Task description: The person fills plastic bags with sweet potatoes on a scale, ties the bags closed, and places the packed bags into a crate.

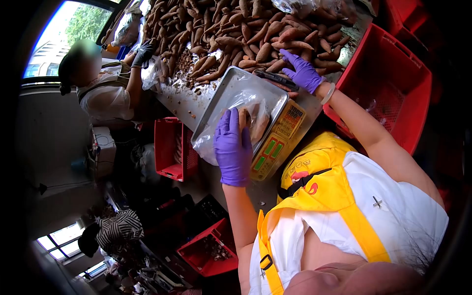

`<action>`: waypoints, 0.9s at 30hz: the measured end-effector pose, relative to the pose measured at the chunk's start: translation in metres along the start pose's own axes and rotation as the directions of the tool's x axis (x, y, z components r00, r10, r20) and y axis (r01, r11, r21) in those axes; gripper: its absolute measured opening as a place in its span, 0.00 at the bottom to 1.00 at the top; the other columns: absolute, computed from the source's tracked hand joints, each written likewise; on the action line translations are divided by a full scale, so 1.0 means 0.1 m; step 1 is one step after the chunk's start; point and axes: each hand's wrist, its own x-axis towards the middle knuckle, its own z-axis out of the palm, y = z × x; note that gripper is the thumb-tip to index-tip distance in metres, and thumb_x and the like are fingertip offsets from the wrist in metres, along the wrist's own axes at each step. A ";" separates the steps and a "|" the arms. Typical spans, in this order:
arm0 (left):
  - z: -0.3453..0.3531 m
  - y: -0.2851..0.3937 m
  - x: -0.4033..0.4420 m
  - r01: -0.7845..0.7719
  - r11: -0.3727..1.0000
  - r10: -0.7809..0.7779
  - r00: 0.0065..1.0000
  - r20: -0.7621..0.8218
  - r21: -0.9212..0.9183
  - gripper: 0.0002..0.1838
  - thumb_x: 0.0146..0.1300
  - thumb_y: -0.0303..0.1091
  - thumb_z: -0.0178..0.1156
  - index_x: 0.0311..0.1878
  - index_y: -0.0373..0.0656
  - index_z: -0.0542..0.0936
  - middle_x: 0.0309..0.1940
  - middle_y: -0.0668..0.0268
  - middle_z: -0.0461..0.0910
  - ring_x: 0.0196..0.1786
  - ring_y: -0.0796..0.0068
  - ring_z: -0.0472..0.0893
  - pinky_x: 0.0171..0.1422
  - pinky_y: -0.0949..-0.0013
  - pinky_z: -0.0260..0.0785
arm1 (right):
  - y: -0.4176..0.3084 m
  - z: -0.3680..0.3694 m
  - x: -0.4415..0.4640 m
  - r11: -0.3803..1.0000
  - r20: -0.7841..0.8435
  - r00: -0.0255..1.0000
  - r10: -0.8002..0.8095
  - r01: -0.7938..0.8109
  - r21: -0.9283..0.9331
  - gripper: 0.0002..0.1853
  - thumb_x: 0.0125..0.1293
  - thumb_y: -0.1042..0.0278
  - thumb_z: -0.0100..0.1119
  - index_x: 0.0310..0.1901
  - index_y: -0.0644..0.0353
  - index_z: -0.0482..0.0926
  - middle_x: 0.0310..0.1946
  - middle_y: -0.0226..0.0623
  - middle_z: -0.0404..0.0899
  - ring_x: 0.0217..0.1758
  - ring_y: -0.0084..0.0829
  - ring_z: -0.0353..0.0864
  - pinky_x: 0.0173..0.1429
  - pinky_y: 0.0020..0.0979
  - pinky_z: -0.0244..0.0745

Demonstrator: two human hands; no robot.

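My left hand [233, 150], in a purple glove, grips a clear plastic bag [255, 109] with sweet potatoes [259, 129] inside. The bag rests on the metal pan [246, 82] of a yellow digital scale [280, 140], whose green displays are lit. My right hand [303, 73], also gloved in purple, reaches over the near edge of a large heap of sweet potatoes [236, 29]. Its fingers are spread and touch the heap, though the fingertips' contact is partly unclear. Beside that hand, a dark, long object [275, 78] lies at the scale's far side.
A red crate [418, 103] stands at my right. Another red crate [167, 169] and a third red crate [211, 268] are on the floor to the left. A co-worker [105, 93] with dark gloves stands across at the table's left end, near plastic bags [129, 29].
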 end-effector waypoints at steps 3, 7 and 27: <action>-0.43 0.33 -0.14 0.005 1.000 -0.001 0.963 -0.268 0.017 0.26 0.64 0.32 0.62 0.65 0.38 0.72 0.56 0.53 0.78 0.57 0.56 0.79 0.63 0.62 0.68 | -0.33 -0.23 -0.14 0.932 0.001 0.984 0.179 -0.170 0.321 0.20 0.70 0.68 0.58 0.63 0.55 0.74 0.51 0.39 0.82 0.51 0.27 0.80 0.54 0.26 0.76; -0.71 0.35 -0.44 0.252 0.967 -0.206 0.848 -0.488 0.029 0.34 0.63 0.44 0.66 0.68 0.38 0.69 0.62 0.53 0.74 0.61 0.60 0.75 0.66 0.59 0.65 | -0.65 -0.49 -0.28 0.899 -0.021 0.998 0.052 -0.037 0.437 0.15 0.73 0.75 0.51 0.59 0.63 0.76 0.53 0.31 0.80 0.52 0.21 0.80 0.58 0.22 0.74; -0.48 -0.15 -0.72 -0.049 -0.122 -0.685 0.727 0.048 -0.991 0.16 0.68 0.34 0.53 0.52 0.33 0.78 0.34 0.66 0.77 0.36 0.76 0.72 0.50 0.68 0.66 | -1.57 1.61 0.44 0.899 0.924 0.377 -0.057 0.422 -0.117 0.26 0.53 0.42 0.68 0.46 0.53 0.85 0.43 0.40 0.85 0.44 0.44 0.84 0.49 0.36 0.75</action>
